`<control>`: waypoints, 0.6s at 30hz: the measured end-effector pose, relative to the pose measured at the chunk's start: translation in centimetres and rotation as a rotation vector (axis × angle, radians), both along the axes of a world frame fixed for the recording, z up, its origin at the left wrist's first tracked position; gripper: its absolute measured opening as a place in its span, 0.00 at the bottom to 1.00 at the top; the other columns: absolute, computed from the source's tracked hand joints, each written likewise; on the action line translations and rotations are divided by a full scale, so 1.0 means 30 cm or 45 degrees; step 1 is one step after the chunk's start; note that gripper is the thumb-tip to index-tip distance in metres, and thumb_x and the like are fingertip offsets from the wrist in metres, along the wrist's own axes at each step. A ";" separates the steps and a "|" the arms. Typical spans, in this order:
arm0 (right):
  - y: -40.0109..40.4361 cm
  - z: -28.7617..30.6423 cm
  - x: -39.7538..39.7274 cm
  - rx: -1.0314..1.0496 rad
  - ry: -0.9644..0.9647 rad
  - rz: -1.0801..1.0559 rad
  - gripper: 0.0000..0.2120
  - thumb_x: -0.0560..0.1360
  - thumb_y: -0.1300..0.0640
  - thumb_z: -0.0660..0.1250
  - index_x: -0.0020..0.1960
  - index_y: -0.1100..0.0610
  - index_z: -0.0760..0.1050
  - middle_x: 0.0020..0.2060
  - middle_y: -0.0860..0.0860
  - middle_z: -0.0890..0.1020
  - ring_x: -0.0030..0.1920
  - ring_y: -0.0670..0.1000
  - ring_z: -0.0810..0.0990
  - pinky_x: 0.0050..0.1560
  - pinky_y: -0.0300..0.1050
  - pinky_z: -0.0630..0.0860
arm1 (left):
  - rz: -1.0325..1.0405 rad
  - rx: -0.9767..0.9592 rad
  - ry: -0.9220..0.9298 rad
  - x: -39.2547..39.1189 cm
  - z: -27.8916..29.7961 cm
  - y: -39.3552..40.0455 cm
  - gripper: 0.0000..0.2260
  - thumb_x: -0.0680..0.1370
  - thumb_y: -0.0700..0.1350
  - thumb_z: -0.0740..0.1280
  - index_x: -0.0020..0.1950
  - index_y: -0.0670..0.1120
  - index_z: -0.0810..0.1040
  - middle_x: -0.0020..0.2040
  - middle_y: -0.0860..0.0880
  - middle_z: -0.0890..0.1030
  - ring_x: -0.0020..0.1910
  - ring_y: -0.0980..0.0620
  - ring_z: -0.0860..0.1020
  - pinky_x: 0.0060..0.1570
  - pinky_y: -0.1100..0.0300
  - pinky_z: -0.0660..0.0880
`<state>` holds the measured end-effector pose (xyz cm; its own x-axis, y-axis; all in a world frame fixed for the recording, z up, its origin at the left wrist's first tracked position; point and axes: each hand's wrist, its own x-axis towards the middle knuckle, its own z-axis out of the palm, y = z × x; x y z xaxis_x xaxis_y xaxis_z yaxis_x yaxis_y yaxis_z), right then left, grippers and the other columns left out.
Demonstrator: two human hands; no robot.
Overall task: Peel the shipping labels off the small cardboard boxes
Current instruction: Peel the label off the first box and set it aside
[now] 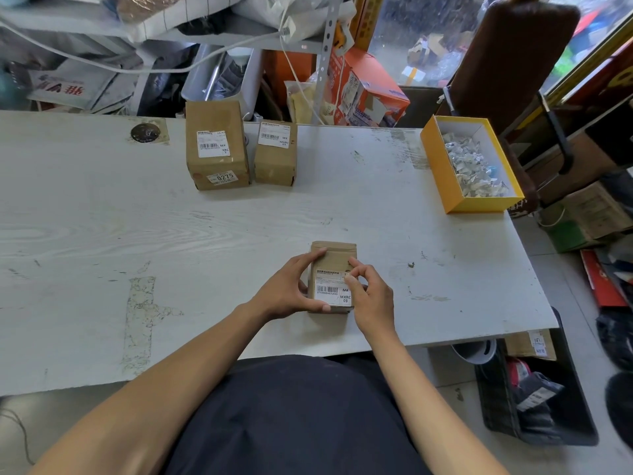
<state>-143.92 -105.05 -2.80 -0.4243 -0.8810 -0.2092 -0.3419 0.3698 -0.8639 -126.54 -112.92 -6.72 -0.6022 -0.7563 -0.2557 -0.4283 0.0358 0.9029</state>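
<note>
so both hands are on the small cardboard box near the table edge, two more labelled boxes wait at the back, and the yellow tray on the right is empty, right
Not quite: the open yellow cardboard tray is not empty; the head view shows crumpled white paper scraps piled inside. The rest holds: left hand and right hand hold the small brown cardboard box, and two labelled brown boxes stand at the back.

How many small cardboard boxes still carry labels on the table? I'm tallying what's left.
3. One box is held between the left hand and right hand near the front edge; a taller box and a smaller box stand side by side at the far edge.
</note>
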 end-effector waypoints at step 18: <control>0.004 0.010 0.004 0.010 -0.036 -0.003 0.07 0.79 0.57 0.64 0.42 0.52 0.72 0.65 0.41 0.78 0.59 0.51 0.80 0.54 0.53 0.80 | 0.000 -0.008 -0.001 0.000 -0.001 0.001 0.47 0.62 0.55 0.82 0.75 0.66 0.59 0.70 0.58 0.65 0.47 0.51 0.78 0.48 0.57 0.80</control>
<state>-143.80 -104.94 -2.49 -0.4203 -0.8783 -0.2281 -0.3167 0.3776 -0.8701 -126.54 -112.89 -6.75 -0.6020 -0.7580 -0.2511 -0.4291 0.0418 0.9023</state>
